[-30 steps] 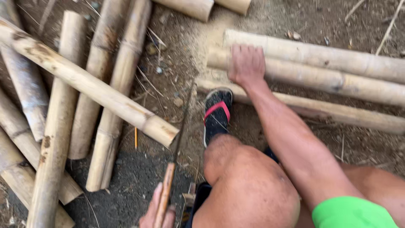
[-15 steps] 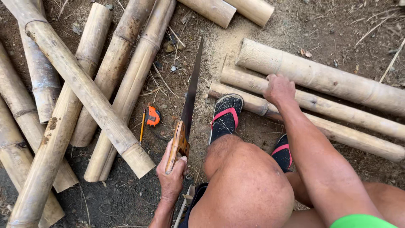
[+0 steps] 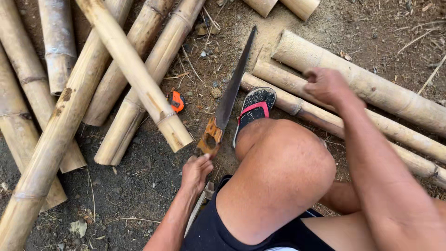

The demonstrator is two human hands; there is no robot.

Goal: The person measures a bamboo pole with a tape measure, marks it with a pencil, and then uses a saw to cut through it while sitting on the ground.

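My left hand (image 3: 195,172) reaches to the lower end of a hand saw's wooden handle (image 3: 211,137) and pinches it with the fingertips. The saw's dark blade (image 3: 234,79) lies on the dirt, pointing up and away beside my sandalled foot (image 3: 255,107). My right hand (image 3: 325,86) is over three bamboo poles (image 3: 371,93) lying side by side on the right. Its fingers are curled with nothing visible in them, and it looks blurred. My bent knee (image 3: 278,167) fills the lower middle.
A long bamboo pole (image 3: 134,74) slants across a pile of other bamboo poles (image 3: 46,139) on the left. A small orange tape measure (image 3: 175,101) lies on the dirt between that pile and the saw. Two cut bamboo ends (image 3: 283,5) show at the top.
The view has tilted and closed in. My left hand has slid from a full grip back to the handle's end, with the saw now beside my foot. My right hand has lifted off the pole and curled.
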